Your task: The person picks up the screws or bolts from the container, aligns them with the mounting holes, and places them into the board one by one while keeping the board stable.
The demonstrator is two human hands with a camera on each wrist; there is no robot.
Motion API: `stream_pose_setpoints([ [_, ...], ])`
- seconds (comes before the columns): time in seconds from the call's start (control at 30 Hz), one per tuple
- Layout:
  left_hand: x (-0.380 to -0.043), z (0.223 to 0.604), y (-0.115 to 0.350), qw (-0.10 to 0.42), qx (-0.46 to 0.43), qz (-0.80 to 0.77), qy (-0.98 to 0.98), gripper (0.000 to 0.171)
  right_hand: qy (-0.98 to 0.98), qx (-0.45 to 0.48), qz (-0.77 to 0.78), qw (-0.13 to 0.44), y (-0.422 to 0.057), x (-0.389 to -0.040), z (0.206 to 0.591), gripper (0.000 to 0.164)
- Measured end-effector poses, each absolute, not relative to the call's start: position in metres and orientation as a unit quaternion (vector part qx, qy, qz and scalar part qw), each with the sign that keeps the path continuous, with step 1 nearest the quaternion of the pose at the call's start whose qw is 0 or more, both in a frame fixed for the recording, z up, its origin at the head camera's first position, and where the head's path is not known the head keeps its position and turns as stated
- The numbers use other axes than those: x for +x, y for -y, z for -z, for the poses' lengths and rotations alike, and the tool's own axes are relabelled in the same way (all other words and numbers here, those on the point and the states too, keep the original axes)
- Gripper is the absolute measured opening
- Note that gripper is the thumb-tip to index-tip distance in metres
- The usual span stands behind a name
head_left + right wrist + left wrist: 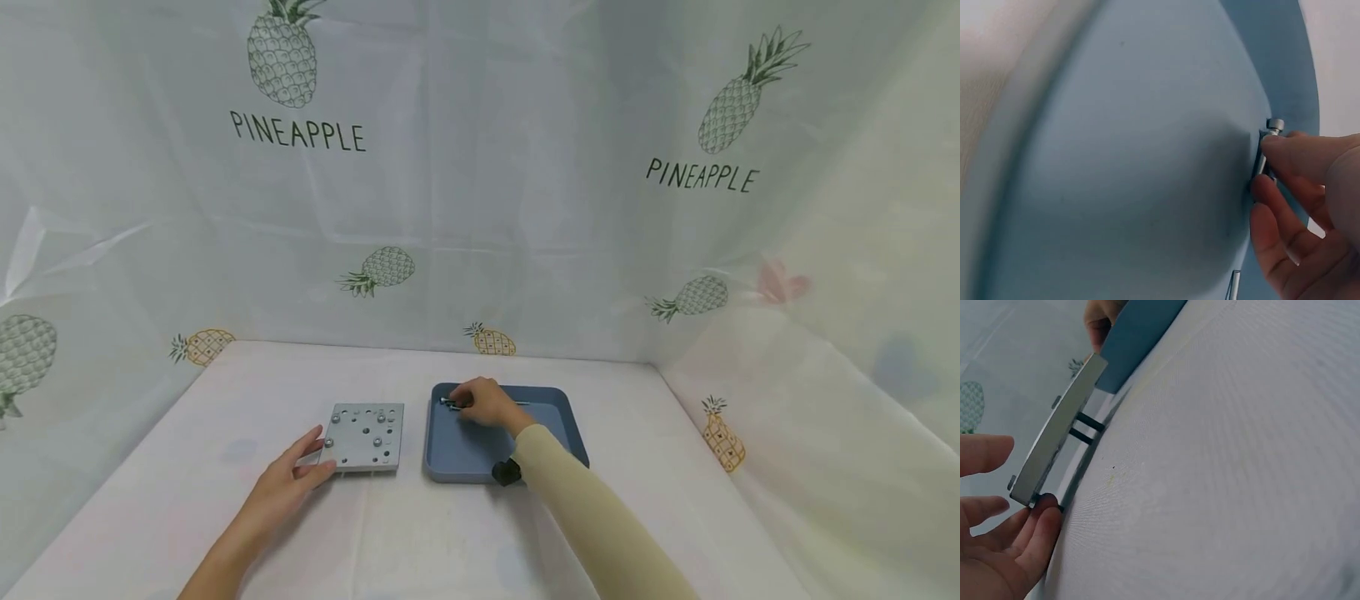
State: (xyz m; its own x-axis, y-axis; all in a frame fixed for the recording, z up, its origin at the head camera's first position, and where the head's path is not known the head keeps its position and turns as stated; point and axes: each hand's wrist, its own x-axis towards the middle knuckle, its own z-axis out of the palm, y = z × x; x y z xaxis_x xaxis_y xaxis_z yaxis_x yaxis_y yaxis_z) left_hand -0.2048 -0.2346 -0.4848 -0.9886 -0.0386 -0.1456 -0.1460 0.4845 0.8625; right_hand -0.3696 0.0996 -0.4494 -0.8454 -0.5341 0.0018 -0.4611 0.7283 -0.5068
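A square silver metal plate (358, 446) with holes stands raised on the table, several bolt heads on top and dark shafts below it in the left wrist view. At its near left corner my left hand (288, 475) touches the edge, with some fingertips (1047, 506) low against it and others held apart. Over the back left of the blue tray (465, 477), my right hand (486, 404) pinches a cylindrical-head bolt (1276, 125) between thumb and fingers. The bolt's lower part is hidden by those fingers.
Another thin metal shaft (1235, 286) lies in the tray near the right hand. A small black object (506, 472) is beside the right wrist, over the tray's front rim. A pale cloth covers the table (420, 542), and a pineapple-print curtain (480, 208) hangs behind.
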Motion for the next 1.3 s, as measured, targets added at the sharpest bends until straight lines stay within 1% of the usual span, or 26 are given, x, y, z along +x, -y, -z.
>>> stream_pose_setpoints([
  [0.23, -0.203, 0.493, 0.237, 0.053, -0.057, -0.527, -0.846, 0.082, -0.932, -0.256, 0.246, 0.068, -0.095, -0.37, 0.455, 0.018],
  [0.33, -0.204, 0.494, 0.237, 0.052, -0.053, -0.536, -0.841, 0.08, -0.935, -0.252, 0.239, 0.068, -0.094, -0.37, 0.456, 0.014],
  [0.57, -0.206, 0.497, 0.235, 0.046, -0.054, -0.539, -0.839, 0.076, -0.938, -0.26, 0.221, 0.07, -0.095, -0.37, 0.454, 0.012],
  [0.87, -0.21, 0.5, 0.235, 0.036, -0.058, -0.537, -0.841, 0.075, -0.935, -0.257, 0.237, 0.063, -0.105, -0.371, 0.451, 0.007],
  [1.03, -0.21, 0.5, 0.237, 0.036, -0.059, -0.54, -0.839, 0.077, -0.932, -0.251, 0.254, 0.071, -0.104, -0.37, 0.451, 0.009],
  [1.3, -0.209, 0.5, 0.238, 0.036, -0.053, -0.539, -0.84, 0.076, -0.925, -0.257, 0.275, 0.059, -0.108, -0.373, 0.456, 0.008],
])
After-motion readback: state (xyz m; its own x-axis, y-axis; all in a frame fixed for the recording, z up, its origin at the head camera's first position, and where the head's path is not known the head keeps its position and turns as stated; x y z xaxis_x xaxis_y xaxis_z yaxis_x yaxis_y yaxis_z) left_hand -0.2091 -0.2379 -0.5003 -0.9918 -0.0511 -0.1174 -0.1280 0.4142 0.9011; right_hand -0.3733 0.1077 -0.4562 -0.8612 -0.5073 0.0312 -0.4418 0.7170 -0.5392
